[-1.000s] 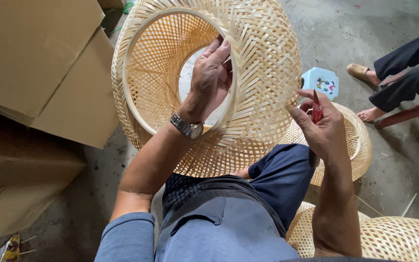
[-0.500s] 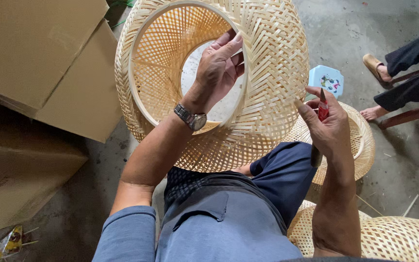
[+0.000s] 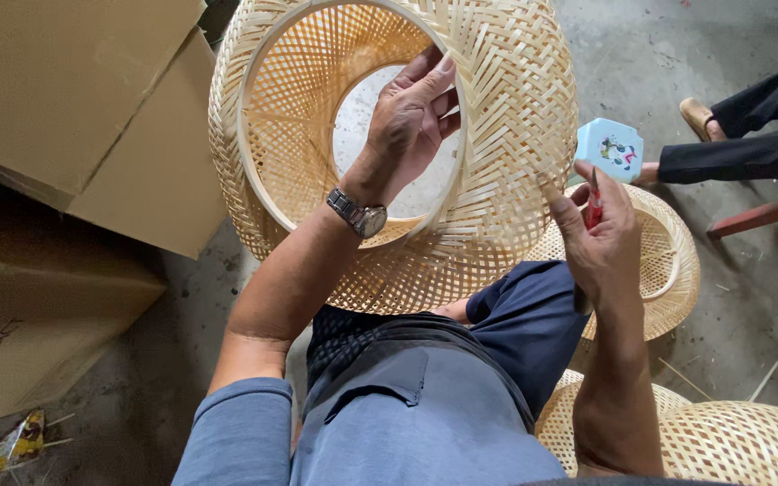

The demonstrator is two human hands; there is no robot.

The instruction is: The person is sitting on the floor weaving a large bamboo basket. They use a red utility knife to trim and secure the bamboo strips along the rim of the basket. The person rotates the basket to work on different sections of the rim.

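A large woven bamboo basket [image 3: 506, 135] rests on its side against my knee, its round opening facing me. My left hand [image 3: 411, 121] reaches inside and grips the inner hoop rim, a wristwatch [image 3: 357, 214] on the wrist. My right hand [image 3: 601, 238] is just right of the basket's outer wall, fingers closed on a small red-handled tool [image 3: 593, 205] whose tip points up near the weave.
Brown cardboard boxes [image 3: 65, 117] stand at the left. More woven baskets lie at the right [image 3: 668, 261] and lower right [image 3: 740, 441]. A small light-blue box [image 3: 610, 148] sits on the concrete floor. Another person's legs and a sandalled foot [image 3: 749, 135] are at the upper right.
The basket has turned and come closer. My left hand has shifted along the inner rim, fingers now straighter. My right hand with the red tool has moved slightly toward the basket wall.
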